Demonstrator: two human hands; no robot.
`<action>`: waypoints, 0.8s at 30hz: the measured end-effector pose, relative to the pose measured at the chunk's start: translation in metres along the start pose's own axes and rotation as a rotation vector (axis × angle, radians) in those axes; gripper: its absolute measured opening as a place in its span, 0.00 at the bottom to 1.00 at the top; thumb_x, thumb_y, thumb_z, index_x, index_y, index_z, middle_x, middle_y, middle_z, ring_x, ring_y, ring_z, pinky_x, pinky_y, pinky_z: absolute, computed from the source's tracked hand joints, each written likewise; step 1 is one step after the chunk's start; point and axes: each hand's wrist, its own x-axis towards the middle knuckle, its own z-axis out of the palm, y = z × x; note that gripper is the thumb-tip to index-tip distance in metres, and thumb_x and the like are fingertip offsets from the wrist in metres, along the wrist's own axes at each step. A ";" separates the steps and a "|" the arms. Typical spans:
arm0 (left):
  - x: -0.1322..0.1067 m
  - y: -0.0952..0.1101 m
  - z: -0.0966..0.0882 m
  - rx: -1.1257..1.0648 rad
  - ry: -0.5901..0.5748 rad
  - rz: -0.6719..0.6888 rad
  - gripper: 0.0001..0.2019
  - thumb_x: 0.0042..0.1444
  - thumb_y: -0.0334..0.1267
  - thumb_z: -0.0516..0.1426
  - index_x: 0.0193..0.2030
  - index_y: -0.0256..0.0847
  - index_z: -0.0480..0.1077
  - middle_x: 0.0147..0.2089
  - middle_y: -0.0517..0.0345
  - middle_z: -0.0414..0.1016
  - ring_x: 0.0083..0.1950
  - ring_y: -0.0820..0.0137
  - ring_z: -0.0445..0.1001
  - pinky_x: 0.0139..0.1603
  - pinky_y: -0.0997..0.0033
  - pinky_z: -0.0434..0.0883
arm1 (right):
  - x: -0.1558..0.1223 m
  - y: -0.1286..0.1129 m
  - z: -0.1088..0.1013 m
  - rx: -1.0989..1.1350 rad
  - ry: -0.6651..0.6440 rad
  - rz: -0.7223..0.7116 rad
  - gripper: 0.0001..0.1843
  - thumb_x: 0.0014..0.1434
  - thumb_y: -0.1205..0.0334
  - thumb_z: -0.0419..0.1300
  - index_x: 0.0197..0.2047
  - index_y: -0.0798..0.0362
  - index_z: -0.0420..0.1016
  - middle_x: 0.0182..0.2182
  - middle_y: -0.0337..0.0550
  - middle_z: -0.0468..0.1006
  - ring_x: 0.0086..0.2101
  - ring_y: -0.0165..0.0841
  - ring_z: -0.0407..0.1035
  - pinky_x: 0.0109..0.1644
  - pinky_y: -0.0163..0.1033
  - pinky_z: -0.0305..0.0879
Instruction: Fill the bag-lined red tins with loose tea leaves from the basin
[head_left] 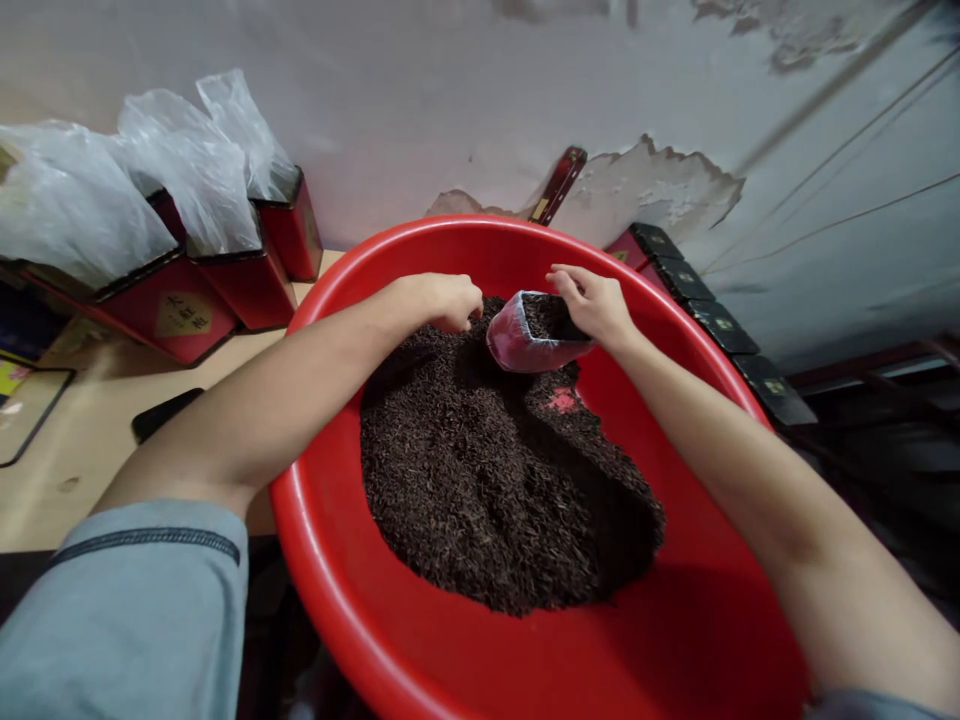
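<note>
Dark, dry loose tea leaves [480, 470] lie heaped in a large red plastic basin [367, 620]. On the far side of the heap rests a translucent plastic bag [517, 345], box-shaped at its open mouth and partly filled with the same leaves. My right hand [596, 305] is at the bag's right rim, its fingers bent over the edge; the exact grip is partly hidden. Just left of the bag, my left hand [454, 302] is closed above the leaves, and whatever may be inside its fingers is hidden.
Several red tins [184, 310] with clear plastic bags [187, 165] sticking out stand on the wooden table [97, 450] at left. Dark-lidded tins [720, 325] line up behind the basin at right. A dark red strip [559, 185] leans against the peeling wall [420, 120].
</note>
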 end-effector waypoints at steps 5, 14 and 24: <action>-0.001 0.001 0.001 0.004 0.035 0.010 0.24 0.56 0.34 0.59 0.59 0.49 0.81 0.49 0.48 0.85 0.48 0.54 0.81 0.51 0.56 0.74 | -0.024 0.001 -0.011 -0.131 -0.011 -0.225 0.38 0.73 0.36 0.38 0.77 0.44 0.59 0.74 0.47 0.61 0.74 0.45 0.52 0.75 0.64 0.53; -0.001 0.003 0.004 0.073 -0.004 0.043 0.25 0.60 0.34 0.57 0.64 0.43 0.76 0.54 0.44 0.84 0.48 0.57 0.81 0.50 0.59 0.74 | -0.053 0.015 -0.006 -0.138 -0.332 -0.384 0.52 0.67 0.29 0.48 0.82 0.52 0.39 0.78 0.56 0.39 0.76 0.52 0.34 0.77 0.69 0.39; 0.000 0.058 0.047 -0.175 -0.071 -0.123 0.48 0.62 0.68 0.52 0.79 0.35 0.50 0.78 0.31 0.56 0.75 0.45 0.65 0.69 0.51 0.67 | -0.041 0.042 -0.037 0.113 -0.070 -0.179 0.39 0.71 0.34 0.41 0.77 0.43 0.58 0.73 0.47 0.63 0.73 0.48 0.53 0.77 0.66 0.49</action>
